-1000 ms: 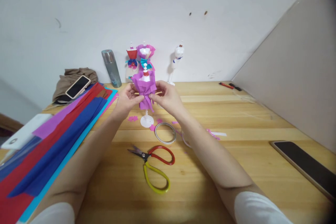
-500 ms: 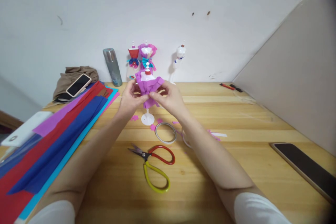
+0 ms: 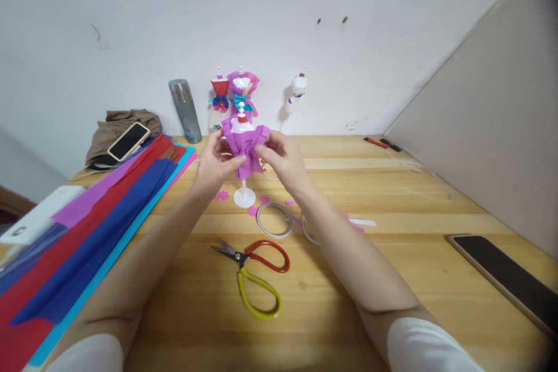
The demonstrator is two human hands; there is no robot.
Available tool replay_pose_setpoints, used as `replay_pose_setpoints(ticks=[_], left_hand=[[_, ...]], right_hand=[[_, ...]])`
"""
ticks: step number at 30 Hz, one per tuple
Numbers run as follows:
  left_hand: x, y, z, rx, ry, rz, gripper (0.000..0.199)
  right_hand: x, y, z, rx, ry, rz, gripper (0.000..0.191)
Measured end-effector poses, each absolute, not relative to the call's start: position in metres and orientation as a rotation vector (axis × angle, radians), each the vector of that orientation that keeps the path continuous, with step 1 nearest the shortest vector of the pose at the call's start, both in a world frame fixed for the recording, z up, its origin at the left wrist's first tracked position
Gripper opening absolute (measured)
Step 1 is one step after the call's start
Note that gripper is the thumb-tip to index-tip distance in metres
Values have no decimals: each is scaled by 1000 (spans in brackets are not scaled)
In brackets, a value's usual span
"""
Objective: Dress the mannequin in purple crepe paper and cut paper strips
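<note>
A small white mannequin (image 3: 241, 127) on a round white base (image 3: 244, 197) stands upright in the middle, wrapped in crumpled purple paper (image 3: 246, 148). On its left side, my left hand (image 3: 217, 161) pinches the paper at the waist, its thumb across the front. My right hand (image 3: 282, 158) grips the right edge of the same paper between thumb and fingers. Below them lie a roll of tape (image 3: 274, 220), purple paper scraps (image 3: 222, 195) and open scissors (image 3: 239, 258) with one red and one yellow handle.
Coloured paper sheets (image 3: 100, 215), a phone (image 3: 129, 141) and brown cloth (image 3: 115, 125) lie at the left. Behind are a metal flask (image 3: 185, 110) and dressed mannequins (image 3: 220, 90), with another figure (image 3: 299, 88) farther right. A dark phone (image 3: 501, 279) is at the right.
My right thumb has moved away from the front middle of the purple paper toward its right edge. My left hand keeps its hold. The view has shifted slightly.
</note>
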State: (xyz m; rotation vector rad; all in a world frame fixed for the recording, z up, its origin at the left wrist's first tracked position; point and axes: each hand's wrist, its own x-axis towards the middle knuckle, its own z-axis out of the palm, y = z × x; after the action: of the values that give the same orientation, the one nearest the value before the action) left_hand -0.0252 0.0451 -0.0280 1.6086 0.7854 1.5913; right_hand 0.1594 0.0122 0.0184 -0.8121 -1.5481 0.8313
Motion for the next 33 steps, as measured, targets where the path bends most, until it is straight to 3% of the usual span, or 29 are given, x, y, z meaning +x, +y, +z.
replay_pose_setpoints(ticks=[11, 20, 28, 33], left_hand=[[-23, 45, -29, 1625, 804, 1606, 71], [-26, 42, -26, 1659, 812, 1554, 69], [-25, 42, -25, 1618, 822, 1575, 71], [-24, 44, -26, 1610, 827, 1587, 72]], right_hand=[[159, 13, 15, -854, -1582, 723, 7], [150, 10, 18, -814, -1567, 835, 8], [161, 5, 24, -945, -1653, 618, 11], [169, 9, 24, -977, -1631, 693, 10]])
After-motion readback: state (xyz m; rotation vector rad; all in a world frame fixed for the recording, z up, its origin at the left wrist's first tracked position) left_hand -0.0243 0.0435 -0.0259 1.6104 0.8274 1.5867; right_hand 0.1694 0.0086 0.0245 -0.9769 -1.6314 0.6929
